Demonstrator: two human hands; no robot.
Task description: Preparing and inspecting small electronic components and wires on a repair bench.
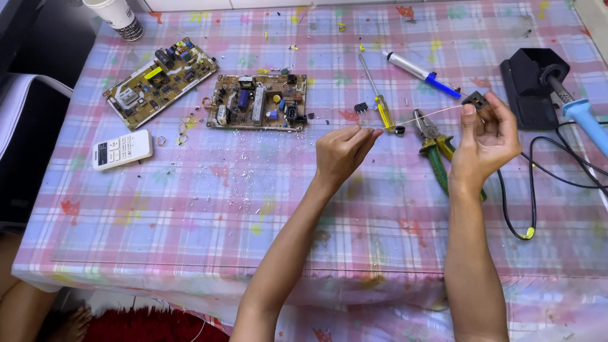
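My right hand (484,140) is raised over the table and pinches a small dark electronic part (475,99) between thumb and fingers. A thin pale wire (425,116) runs from that part down-left to my left hand (342,152), whose fingertips pinch its other end. The wire is stretched taut between both hands. Under it lie a yellow-handled screwdriver (382,107) and green-handled pliers (434,144).
Two circuit boards (161,81) (259,101) lie at the back left on the plaid tablecloth (190,209), with a white remote (122,149) and a paper cup (119,17). A soldering iron (579,114) in its black stand (529,85), its cable (525,202) and a blue-white desoldering pump (423,75) sit right.
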